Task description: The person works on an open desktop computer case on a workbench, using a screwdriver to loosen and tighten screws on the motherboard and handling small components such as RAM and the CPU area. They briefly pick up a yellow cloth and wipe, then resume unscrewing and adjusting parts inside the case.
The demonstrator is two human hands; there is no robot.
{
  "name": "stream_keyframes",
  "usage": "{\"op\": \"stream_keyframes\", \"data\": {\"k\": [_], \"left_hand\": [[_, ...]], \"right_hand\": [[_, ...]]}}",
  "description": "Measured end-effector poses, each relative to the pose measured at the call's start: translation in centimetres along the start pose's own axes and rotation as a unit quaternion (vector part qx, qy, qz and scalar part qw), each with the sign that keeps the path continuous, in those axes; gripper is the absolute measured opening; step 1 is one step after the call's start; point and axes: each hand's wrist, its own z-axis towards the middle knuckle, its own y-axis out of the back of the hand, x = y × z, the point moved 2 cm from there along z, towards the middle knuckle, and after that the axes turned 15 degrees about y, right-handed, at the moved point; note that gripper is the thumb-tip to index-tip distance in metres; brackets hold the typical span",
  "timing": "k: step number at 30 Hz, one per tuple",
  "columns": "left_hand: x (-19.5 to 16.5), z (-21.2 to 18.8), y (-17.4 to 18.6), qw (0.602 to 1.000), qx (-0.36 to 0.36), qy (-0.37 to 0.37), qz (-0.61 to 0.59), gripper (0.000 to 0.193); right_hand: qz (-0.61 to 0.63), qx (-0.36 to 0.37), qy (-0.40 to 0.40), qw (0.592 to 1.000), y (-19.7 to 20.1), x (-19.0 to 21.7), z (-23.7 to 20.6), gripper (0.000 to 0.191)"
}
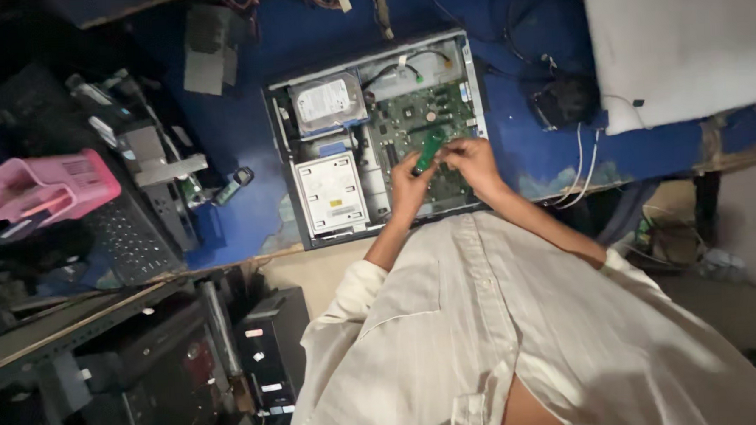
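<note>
Your left hand (408, 181) and right hand (469, 159) both pinch the green memory stick (430, 148) by its ends, holding it level just above the board (416, 117) in the open case (283, 140).

Hard drive (329, 102) left of motherboard (421, 126)

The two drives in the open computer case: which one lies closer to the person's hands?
The white square drive, at the case's near edge beside the left hand. The silver hard disk lies farther off, toward the far corner.
</note>
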Motion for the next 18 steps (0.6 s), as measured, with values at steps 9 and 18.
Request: {"op": "stream_keyframes", "data": {"k": [9,18], "left_hand": [[0.0,-2.8,1.4,0.988,0.008,-0.057,0.140,0.048],[-0.1,2.6,0.3,0.992,0.020,-0.034,0.119,0.023]], "right_hand": [[-0.116,0.121,0.083,0.982,1.5,2.3,-3.8,0.045],[-0.014,0.035,0.153,0.987,6.5,6.0,-3.0,0.027]]}}
